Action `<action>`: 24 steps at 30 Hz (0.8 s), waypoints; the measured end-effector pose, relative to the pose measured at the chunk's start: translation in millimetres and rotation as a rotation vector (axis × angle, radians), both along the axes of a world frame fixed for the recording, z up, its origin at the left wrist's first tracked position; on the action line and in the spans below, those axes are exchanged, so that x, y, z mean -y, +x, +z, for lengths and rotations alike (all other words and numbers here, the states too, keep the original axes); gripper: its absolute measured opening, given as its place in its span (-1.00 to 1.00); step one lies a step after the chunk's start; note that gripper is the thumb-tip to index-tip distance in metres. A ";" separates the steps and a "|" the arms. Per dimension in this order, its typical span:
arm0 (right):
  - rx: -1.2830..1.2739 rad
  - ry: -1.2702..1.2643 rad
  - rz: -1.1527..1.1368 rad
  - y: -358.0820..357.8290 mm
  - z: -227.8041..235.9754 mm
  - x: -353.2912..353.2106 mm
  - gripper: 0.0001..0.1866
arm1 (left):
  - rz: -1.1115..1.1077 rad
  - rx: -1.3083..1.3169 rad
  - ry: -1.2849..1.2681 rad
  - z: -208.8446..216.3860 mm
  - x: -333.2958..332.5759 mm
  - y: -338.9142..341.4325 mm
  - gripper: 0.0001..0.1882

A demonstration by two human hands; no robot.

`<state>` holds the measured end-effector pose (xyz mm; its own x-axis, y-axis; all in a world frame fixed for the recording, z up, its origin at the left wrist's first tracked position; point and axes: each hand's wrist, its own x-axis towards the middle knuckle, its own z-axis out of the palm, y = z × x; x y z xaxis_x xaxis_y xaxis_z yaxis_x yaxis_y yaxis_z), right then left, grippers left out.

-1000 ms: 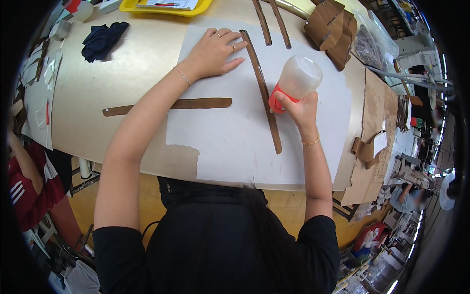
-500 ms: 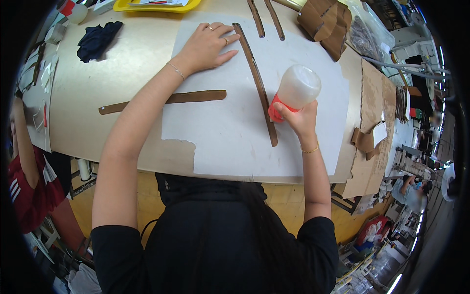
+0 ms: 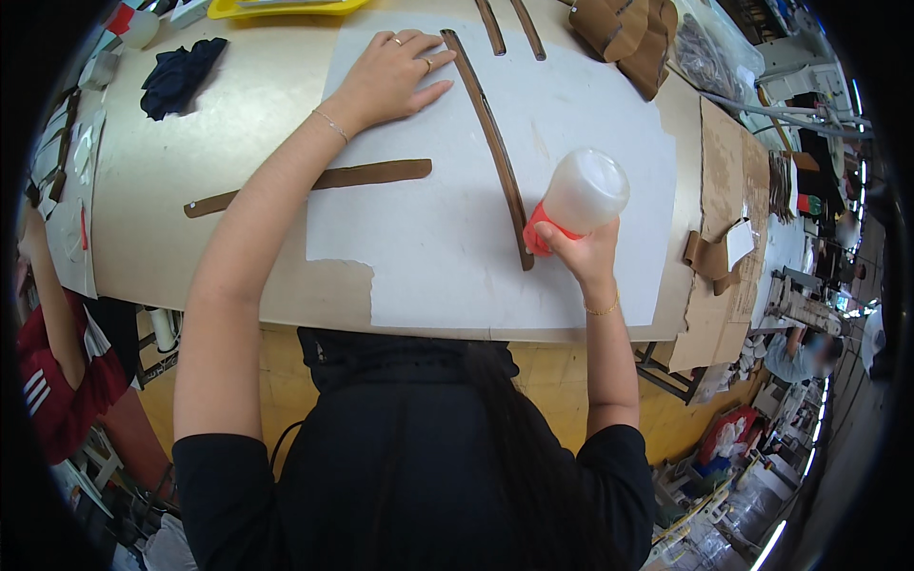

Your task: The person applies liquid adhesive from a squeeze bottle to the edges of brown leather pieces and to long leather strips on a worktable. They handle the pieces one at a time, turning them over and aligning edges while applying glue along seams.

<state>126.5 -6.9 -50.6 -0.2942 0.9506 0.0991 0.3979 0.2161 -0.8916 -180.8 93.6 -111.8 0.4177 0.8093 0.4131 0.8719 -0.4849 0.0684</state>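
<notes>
Brown strip: left hand spread beside its far end; my right hand clamped on inverted squeeze bottle (red-collared).

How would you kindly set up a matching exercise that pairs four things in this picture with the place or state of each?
Things:
1. Squeeze bottle
2. Dark cloth
3. Crosswise brown strip
4. Yellow tray

Places and states:
A. Cut off by the top edge of the picture
B. Partly hidden by the left forearm
C. Held, red end down, in the right hand
D. Crumpled on the table, toward the left

Right pairs: 1-C, 2-D, 3-B, 4-A.
</notes>
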 end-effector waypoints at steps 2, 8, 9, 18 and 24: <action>-0.006 0.020 -0.023 4.9 -3.0 6.1 -0.64 | 0.000 -0.009 0.011 -1.1 -0.6 0.1 -0.59; -0.100 0.007 -0.117 19.3 -13.5 28.0 -0.54 | -0.002 -0.021 0.024 -1.7 0.0 -0.6 -0.58; -0.146 0.010 -0.146 20.4 -16.5 32.6 -0.51 | 0.002 -0.026 0.025 -1.4 0.3 -0.6 -0.57; -0.261 0.046 -0.229 22.1 -32.2 59.9 -0.36 | 0.006 -0.065 0.105 -6.9 -2.5 -1.0 -0.59; -0.415 0.005 -0.277 21.4 -24.7 50.9 -0.38 | 0.003 -0.051 0.099 -7.6 -2.4 -2.3 -0.58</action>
